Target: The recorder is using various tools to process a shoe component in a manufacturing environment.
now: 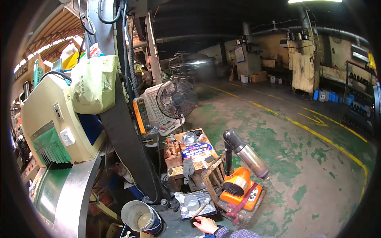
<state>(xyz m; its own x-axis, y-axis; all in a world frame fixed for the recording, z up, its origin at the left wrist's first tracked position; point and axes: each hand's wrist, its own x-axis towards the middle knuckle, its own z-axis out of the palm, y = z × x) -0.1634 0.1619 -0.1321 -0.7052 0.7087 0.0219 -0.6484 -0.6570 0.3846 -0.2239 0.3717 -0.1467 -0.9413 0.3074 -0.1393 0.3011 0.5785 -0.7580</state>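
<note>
My right hand reaches in at the bottom edge, its fingers bent downward and close together beside a dark patch; what they hold, if anything, is hard to make out. Just beyond the fingers a thin wooden stick slants across the near edge of a small foil-covered tray. On that tray stand a round clear dish, a small whitish cup and a crumpled white cloth. My left hand is outside the picture.
A bucket stands left of the tray. Beyond are a cluttered wooden table, a black fan and an orange machine with a tilted tube. A dark pillar and beige conveyor machine flank the left.
</note>
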